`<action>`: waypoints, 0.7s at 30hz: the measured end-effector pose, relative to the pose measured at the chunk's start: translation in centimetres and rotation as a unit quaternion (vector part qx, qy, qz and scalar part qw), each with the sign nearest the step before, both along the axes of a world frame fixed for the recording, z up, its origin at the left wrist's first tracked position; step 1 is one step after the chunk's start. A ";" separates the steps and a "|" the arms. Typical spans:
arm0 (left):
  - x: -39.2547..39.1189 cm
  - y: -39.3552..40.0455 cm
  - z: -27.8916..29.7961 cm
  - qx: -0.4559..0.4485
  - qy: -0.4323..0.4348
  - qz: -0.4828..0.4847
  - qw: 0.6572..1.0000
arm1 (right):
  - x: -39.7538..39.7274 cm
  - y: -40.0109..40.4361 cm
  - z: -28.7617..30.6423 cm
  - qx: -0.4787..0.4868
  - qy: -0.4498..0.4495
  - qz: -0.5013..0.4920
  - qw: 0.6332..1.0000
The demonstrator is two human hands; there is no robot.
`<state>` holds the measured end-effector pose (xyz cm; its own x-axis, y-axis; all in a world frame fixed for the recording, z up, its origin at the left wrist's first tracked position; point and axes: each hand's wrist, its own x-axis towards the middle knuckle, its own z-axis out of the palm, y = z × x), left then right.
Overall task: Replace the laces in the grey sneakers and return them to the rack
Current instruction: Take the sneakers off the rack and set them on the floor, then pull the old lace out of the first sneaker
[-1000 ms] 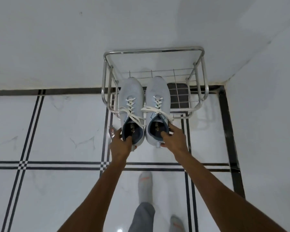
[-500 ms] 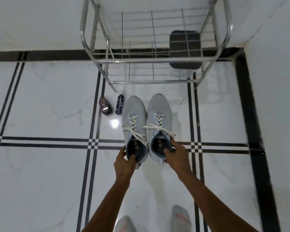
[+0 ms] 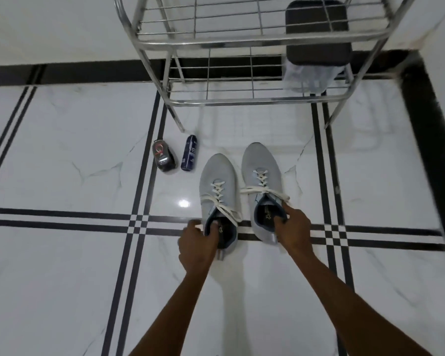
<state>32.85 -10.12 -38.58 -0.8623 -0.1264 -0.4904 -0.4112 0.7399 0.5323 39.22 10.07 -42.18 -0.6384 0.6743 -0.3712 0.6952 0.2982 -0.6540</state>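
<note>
Fingers of left hand point(image 3: 198, 244) hook into the collar of the left grey mesh sneaker point(image 3: 218, 199); right hand point(image 3: 292, 226) grips the collar of the right grey mesh sneaker point(image 3: 262, 191) the same way. Both sit on white marble floor point(image 3: 62, 150), near the steel wire rack point(image 3: 242, 42). Step: probably setting down before unlacing. Next: let go, untie white laces point(image 3: 220, 199). Count: two sneakers, two dark small containers point(image 3: 189, 156), one rack.
</note>
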 end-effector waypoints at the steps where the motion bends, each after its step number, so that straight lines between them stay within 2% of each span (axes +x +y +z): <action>1: -1.0 0.1 -0.3 0.010 0.037 -0.007 0.999 | -0.6 0.5 0.1 0.011 -0.003 0.000 1.000; 3: -3.0 0.3 -0.8 0.050 0.082 0.002 0.995 | -1.4 1.1 0.5 0.048 -0.014 0.004 0.999; 4: -4.0 0.7 -1.0 0.071 0.088 0.016 0.993 | -1.9 1.4 0.7 0.104 -0.016 0.017 0.994; 6: -5.2 1.1 -1.1 0.103 0.059 0.041 0.992 | -2.8 1.0 1.3 0.239 0.006 0.066 0.969; 7: -5.6 1.3 -1.0 0.114 0.043 0.050 0.991 | -3.5 0.8 1.6 0.271 0.036 0.091 0.957; 8: -5.7 1.5 -1.1 0.123 0.036 0.058 0.990 | -4.3 0.6 1.8 0.259 0.071 0.130 0.954; 10: -5.6 1.7 -1.3 0.130 0.029 0.061 0.989 | -5.7 -0.3 2.2 0.146 0.102 0.220 0.959; 13: -5.5 1.6 -1.8 0.138 0.035 0.061 0.988 | -6.7 -2.2 2.4 0.003 0.063 0.290 0.955; 16: -5.6 1.9 -2.1 0.153 0.052 0.058 0.985 | -6.9 -3.9 1.4 -0.017 0.046 0.303 0.952; 21: -5.2 1.9 -2.5 0.146 0.073 0.051 0.985 | -7.2 -4.8 0.1 -0.004 0.064 0.256 0.965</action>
